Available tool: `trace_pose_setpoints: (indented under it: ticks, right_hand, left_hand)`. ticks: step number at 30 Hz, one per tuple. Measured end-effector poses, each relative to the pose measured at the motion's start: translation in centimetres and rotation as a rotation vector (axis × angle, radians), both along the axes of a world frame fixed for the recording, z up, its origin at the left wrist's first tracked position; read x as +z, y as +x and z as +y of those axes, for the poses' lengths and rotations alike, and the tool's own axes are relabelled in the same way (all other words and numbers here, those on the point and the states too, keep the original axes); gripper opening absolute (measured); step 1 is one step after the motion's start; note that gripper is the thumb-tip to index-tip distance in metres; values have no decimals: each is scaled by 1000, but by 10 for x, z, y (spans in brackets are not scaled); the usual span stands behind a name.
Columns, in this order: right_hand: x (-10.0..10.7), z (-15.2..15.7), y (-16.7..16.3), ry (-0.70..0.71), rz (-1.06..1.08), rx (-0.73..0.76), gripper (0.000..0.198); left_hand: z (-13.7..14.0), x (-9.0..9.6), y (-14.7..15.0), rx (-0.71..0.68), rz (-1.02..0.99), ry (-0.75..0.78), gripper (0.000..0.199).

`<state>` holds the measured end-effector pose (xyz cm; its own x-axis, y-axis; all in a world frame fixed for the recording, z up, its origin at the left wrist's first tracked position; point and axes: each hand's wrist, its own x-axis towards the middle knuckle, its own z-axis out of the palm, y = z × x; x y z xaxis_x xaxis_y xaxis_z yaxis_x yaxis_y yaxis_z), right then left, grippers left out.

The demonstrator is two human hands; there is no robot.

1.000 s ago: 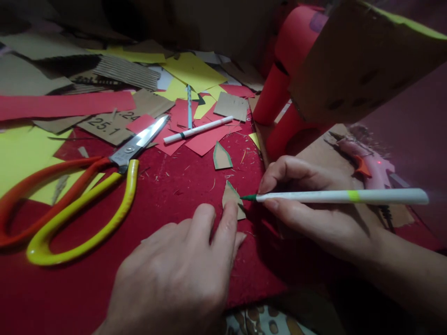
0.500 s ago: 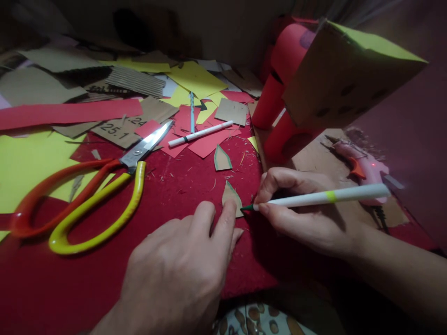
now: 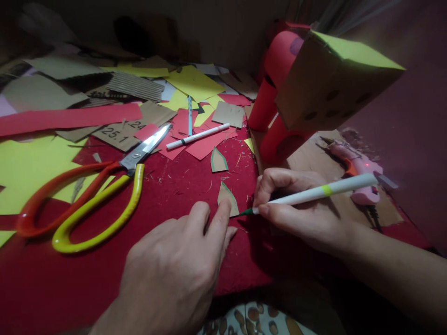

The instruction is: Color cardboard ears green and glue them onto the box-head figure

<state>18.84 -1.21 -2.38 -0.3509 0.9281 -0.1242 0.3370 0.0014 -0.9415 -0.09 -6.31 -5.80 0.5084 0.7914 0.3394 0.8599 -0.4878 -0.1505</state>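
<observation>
My left hand presses a small pointed cardboard piece flat on the red table cover with its index finger; the fingertip hides part of it. Green lining runs along the piece's upper edges. Gripped between thumb and fingers of my right hand is a white felt-tip pen with a yellow-green band. Its green tip is at the lower right corner of the piece; whether it touches cannot be told. Just beyond lies a similar cardboard piece edged in green.
Large scissors with orange and yellow handles lie partly open at left. A capped white pen rests among paper and cardboard scraps. At right stand red paper tubes with a cardboard box, near a pink glue gun.
The pen tip has moved slightly down from the piece's right edge to its lower right corner. The left finger stays on the piece; the whole view has shifted a little.
</observation>
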Motion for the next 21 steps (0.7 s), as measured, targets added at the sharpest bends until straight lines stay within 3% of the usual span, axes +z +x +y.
trace_pose_setpoints:
  ticks: [3, 8, 13, 17, 21]
  right_hand:
    - [-1, 0, 0, -61, 55, -13, 10]
    - [-4, 0, -1, 270, -144, 24, 13]
    - [-5, -1, -3, 332, -223, 38, 13]
    - [-7, -1, 1, 281, -197, 90, 13]
    - [-8, -1, 4, 104, -66, 53, 12]
  left_hand:
    - [-1, 1, -1, -4, -1, 11, 43]
    - [1, 3, 0, -30, -8, 24, 41]
    - [3, 3, 3, -6, -11, 39, 38]
    - [2, 3, 4, -1, -1, 47, 38]
    - [2, 3, 5, 30, 30, 39, 39]
